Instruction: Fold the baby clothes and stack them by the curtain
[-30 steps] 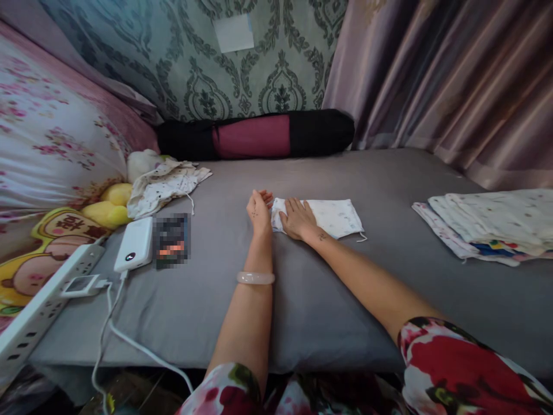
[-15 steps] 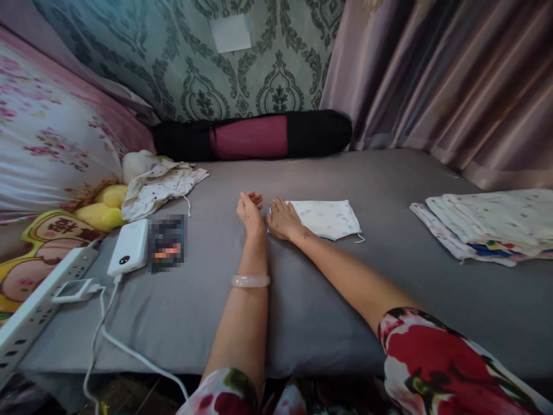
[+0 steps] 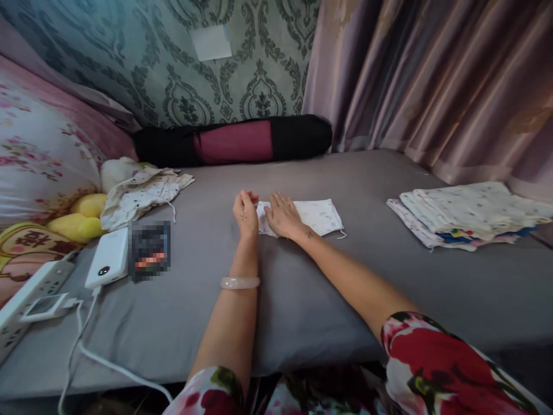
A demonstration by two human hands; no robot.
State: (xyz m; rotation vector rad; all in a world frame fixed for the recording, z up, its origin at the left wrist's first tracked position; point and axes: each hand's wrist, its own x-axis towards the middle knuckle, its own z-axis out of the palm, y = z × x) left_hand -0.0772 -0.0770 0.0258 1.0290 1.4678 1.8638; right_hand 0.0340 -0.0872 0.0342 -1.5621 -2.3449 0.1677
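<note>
A folded white cloth garment [image 3: 317,214] with a faint print and a short drawstring end at its right corner lies on the grey bed sheet. My right hand [image 3: 283,216] rests flat on its left part, palm down and fingers stretched out. Beside the garment's left edge, my left hand [image 3: 245,213] stands on its side, thumb up and fingers curled. What those curled fingers hold, if anything, is hidden. A pale bangle [image 3: 240,283] circles my left forearm.
Folded cloths [image 3: 458,213] are stacked at the right. A crumpled spotted garment [image 3: 142,193] lies left, near a white power bank [image 3: 107,259], a blurred-out dark object [image 3: 150,248], and a power strip [image 3: 38,294] with cables. Along the wall lies a black-and-maroon roll [image 3: 233,140].
The view has swung slightly right. My left hand is now closer to the garment's left edge, its fingers more curled. My right hand stays flat on the garment, where more of the left end shows.
</note>
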